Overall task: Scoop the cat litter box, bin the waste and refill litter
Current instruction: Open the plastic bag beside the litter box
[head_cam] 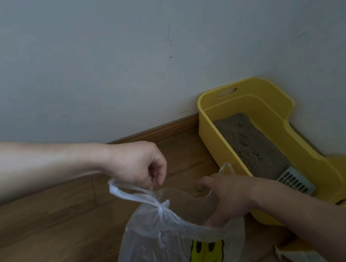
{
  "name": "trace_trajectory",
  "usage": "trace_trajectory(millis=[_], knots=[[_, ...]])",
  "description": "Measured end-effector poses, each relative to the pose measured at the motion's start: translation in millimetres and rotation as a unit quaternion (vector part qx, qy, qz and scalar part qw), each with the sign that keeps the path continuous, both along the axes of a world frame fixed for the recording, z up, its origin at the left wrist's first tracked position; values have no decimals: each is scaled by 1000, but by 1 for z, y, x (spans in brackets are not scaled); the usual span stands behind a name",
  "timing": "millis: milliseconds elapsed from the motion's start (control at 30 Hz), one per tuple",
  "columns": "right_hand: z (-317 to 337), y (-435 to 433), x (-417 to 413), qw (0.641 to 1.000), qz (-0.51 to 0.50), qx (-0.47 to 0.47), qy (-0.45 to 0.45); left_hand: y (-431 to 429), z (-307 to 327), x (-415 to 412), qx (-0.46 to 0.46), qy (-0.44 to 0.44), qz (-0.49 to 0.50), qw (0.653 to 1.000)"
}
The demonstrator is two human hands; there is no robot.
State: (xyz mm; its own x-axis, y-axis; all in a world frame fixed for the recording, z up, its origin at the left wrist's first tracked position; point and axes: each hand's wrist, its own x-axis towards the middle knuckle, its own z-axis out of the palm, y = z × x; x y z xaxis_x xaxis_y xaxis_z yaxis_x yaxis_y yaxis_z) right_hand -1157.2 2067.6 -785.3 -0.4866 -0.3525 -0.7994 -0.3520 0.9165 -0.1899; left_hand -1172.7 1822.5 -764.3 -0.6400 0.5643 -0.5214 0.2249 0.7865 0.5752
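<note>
Here left hand (pixel 138 163) and right hand (pixel 228 195) grip the bag (pixel 163 248) at its rim.

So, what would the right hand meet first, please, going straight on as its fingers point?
Probably the left hand, gripping a handle of the clear plastic smiley-face bag; only wooden floor shows between it and the right hand, though depth is unclear.
</note>
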Motion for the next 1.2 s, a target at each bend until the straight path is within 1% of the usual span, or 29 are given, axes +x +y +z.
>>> trace_trajectory(millis=[100, 233, 433, 500, 600, 700, 767, 867, 967, 1067, 1200], knots=[[-8, -1, 0, 999, -7, -42, 19, 1, 7, -4, 33, 47, -12, 998], [-12, -1, -4, 996, -38, -76, 38, 3, 22, -9, 89, 111, -21, 990], [-11, 0, -10, 980, -125, -154, 18, 0, 44, -23, 153, 178, -4, 972], [-12, -3, -13, 978, -114, -175, 26, -1, 49, -28, 164, 192, 0, 968], [-19, -9, -19, 981, -76, -178, 31, -3, 51, -31, 170, 205, 2, 964], [-25, -16, -25, 979, -70, -188, 22, -2, 53, -31, 179, 212, 0, 961], [-28, -19, -27, 978, -69, -193, 32, -2, 54, -31, 182, 219, -1, 958], [-31, -22, -27, 974, -97, -195, 68, -6, 54, -33, 180, 229, -2, 957], [-21, -21, -31, 958, -145, -208, 134, -12, 55, -38, 175, 240, -1, 955], [2, -18, -34, 939, -158, -206, 224, -19, 57, -42, 173, 258, 17, 950], [31, -18, -39, 916, -154, -202, 309, -29, 62, -47, 155, 290, 53, 943]])
